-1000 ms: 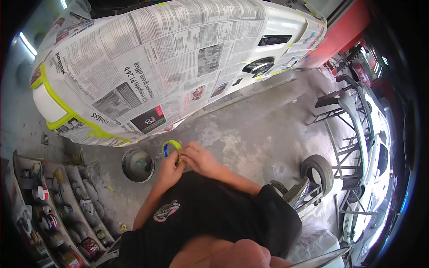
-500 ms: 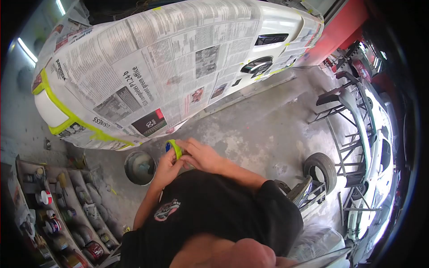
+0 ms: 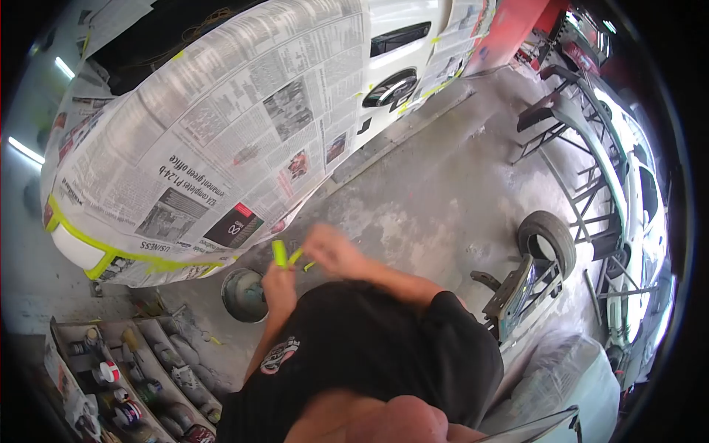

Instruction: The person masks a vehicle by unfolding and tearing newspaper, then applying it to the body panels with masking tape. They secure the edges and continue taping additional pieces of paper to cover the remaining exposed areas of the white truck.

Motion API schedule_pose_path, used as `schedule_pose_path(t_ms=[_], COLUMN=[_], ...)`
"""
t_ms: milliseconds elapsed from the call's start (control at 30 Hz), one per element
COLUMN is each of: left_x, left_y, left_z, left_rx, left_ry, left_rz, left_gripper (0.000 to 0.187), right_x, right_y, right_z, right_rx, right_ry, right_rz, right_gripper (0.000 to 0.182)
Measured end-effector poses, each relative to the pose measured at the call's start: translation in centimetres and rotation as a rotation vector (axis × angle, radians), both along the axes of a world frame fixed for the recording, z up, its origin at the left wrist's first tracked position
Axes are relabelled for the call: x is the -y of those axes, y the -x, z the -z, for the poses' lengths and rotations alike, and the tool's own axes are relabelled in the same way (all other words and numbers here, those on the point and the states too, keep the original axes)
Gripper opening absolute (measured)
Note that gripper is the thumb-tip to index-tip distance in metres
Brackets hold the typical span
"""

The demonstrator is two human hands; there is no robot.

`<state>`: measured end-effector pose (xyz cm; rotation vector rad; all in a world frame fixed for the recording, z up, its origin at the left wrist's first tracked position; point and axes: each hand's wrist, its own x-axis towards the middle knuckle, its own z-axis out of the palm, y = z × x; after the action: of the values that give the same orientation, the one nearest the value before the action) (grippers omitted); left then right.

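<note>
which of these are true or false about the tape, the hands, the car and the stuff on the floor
1. The left hand holds a roll of green masking tape. True.
2. The right hand rests on the car. False: it is by the tape, off the car.
3. Newspaper covers much of the white car. True.
4. The round bucket stands on the car. False: it stands on the concrete floor.
5. Paint cans sit in the rack at lower left. True.
</note>
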<state>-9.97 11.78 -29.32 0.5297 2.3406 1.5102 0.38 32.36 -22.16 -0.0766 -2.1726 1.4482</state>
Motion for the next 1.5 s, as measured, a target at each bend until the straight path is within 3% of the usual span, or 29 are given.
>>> schedule_pose_path(t_ms=[33,100,133,367,567,667,800,833,933,1000,1033,1067,1100,1133,1200,1233,1267,1367,1467,1500], left_x=[0.4,3.3,4.2,-1.1,-4.9,-6.1,-8.2,-8.6,-10.0,-10.9,-11.2,-11.7,-12.3,-13.3,-14.3,-14.3,-14.1,-13.0,-12.8,-12.5], left_y=[-0.1,1.7,2.3,-0.9,-4.4,-5.3,-5.9,-5.9,-5.1,-4.6,-3.8,-3.7,-3.9,-4.4,-5.2,-4.6,-4.0,-3.5,-4.0,-3.2], left_z=[0.6,0.3,-0.2,-3.2,-4.7,-4.6,-7.0,-7.1,-7.0,-5.9,-4.9,-5.3,-6.4,-7.3,-8.3,-6.5,-4.7,-3.0,-3.4,-1.6], left_rx=[0.104,0.187,0.226,0.192,0.252,0.259,0.147,0.118,0.070,0.135,0.063,0.051,0.048,0.052,0.063,-0.091,-0.249,-0.160,-0.183,-0.245], left_ry=[-0.039,-0.242,-0.343,-0.182,-0.128,-0.151,-0.076,-0.064,-0.089,-0.154,-0.147,-0.159,-0.174,-0.195,-0.226,-0.241,-0.259,-0.101,-0.083,-0.099], left_rz=[-0.166,-0.240,-0.277,0.065,0.108,0.067,0.091,0.124,0.209,0.241,0.267,0.246,0.246,0.267,0.300,0.338,0.356,0.412,0.429,0.448], left_gripper=[0.022,0.026,0.028,0.038,0.038,0.040,0.039,0.039,0.041,0.042,0.039,0.037,0.036,0.035,0.036,0.037,0.038,0.045,0.044,0.044], right_x=[-1.2,-8.0,-11.8,-26.8,-29.7,-30.7,-31.4,-31.9,-34.2,-34.3,-31.3,-28.9,-26.2,-23.1,-12.9,-10.8,-9.8,-8.4,-6.8,-6.3], right_y=[-0.1,-0.6,-0.7,6.9,11.5,11.6,10.4,10.0,9.3,9.3,7.5,7.0,6.7,6.6,-0.2,0.0,-0.6,-1.1,-1.4,-1.4], right_z=[-0.3,-1.8,-2.1,-2.4,-3.4,-3.7,-5.2,-5.4,-5.0,-3.1,-5.1,-4.3,-0.8,2.8,-3.8,-0.9,-0.9,1.0,2.4,2.7], right_rx=[-0.005,-0.118,-0.177,-0.127,-0.142,-0.136,0.002,-0.018,-0.038,-0.173,-0.108,-0.041,-0.153,-0.175,0.008,-0.031,-0.083,-0.085,-0.005,-0.020], right_ry=[0.140,0.515,0.438,0.378,0.345,0.123,-0.244,-0.241,-0.265,-0.302,-0.223,-0.200,-0.433,-0.650,-0.015,-0.092,-0.328,-0.241,-0.222,-0.216], right_rz=[0.079,0.253,0.280,0.382,0.362,0.442,0.552,0.635,0.704,0.804,0.750,0.603,0.416,0.044,-0.195,-0.236,-0.216,-0.139,-0.071,-0.047], right_gripper=[0.009,0.015,0.018,0.021,0.025,0.027,0.049,0.058,0.056,0.035,0.028,0.026,0.024,0.019,0.018,0.019,0.025,0.025,0.025,0.024])
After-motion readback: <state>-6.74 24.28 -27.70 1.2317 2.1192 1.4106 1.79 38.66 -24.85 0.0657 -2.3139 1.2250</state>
